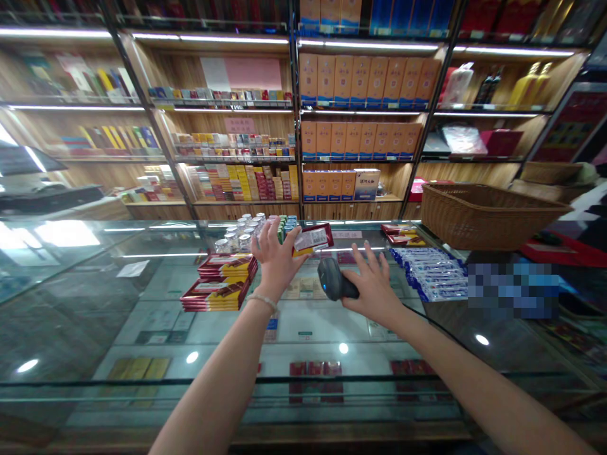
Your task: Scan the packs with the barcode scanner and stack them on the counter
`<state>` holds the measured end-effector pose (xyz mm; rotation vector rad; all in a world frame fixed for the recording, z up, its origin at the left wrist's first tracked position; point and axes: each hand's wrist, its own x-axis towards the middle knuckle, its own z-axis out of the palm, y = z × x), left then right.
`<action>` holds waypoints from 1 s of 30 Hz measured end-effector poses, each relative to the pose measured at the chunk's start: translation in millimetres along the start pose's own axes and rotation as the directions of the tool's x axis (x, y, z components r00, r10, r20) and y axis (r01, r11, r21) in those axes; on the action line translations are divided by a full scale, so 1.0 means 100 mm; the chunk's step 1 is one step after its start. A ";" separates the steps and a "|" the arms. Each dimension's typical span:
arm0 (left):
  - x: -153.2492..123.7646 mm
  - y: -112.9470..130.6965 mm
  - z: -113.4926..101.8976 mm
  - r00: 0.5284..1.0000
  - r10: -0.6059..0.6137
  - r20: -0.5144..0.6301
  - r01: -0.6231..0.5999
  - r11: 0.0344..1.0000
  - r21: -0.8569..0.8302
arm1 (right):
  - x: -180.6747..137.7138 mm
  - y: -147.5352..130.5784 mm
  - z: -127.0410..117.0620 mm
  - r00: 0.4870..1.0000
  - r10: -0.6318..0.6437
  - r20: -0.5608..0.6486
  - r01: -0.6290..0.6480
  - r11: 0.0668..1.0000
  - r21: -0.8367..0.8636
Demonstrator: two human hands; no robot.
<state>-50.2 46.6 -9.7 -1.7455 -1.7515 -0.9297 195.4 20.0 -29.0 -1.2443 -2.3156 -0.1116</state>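
Note:
My left hand (276,259), with a beaded bracelet at the wrist, holds a flat red-and-yellow chocolate bar (317,237) between thumb and fingers. The bar's white label with a barcode faces up. In my right hand (374,281) is a dark grey barcode scanner (334,280) with a small blue light. Its handle lies by the thumb, while several fingers stretch out beyond it. The scanner's head is just below the bar, apart from it. Left of my left hand, stacked chocolate bars (220,284) of the same kind lie on the glass counter (303,354).
Blue-and-white packets (429,272) lie right of my right hand. A wicker basket (488,215) stands behind them, beside more red-and-yellow bars (403,235). Small clear-lidded jars (241,234) stand behind my left hand. Shelves of boxes (363,79) line the back wall.

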 end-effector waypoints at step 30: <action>0.04 0.17 -0.17 0.996 0.083 -0.034 -0.084 0.995 -0.054 | 0.50 0.33 -0.51 0.989 0.130 -0.064 -0.134 0.989 -0.059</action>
